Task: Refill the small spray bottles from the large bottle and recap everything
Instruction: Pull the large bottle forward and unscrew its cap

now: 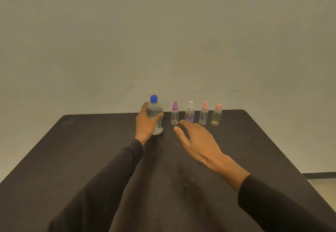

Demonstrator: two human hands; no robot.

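A large clear bottle point(155, 112) with a blue cap stands upright near the table's far edge, and my left hand point(146, 122) grips its body. To its right stands a row of small capped spray bottles: a purple-capped one point(174, 113), a white-capped one point(190, 112), a pink-capped one point(203, 114) and a yellowish one with a pink cap point(216, 115). My right hand point(197, 140) hovers with fingers spread just in front of the purple-capped and white-capped bottles, holding nothing.
The dark table point(91, 149) ends at a far edge right behind the bottles, against a pale wall. Its right edge drops to the floor point(323, 182). Both dark sleeves cross the near half of the table.
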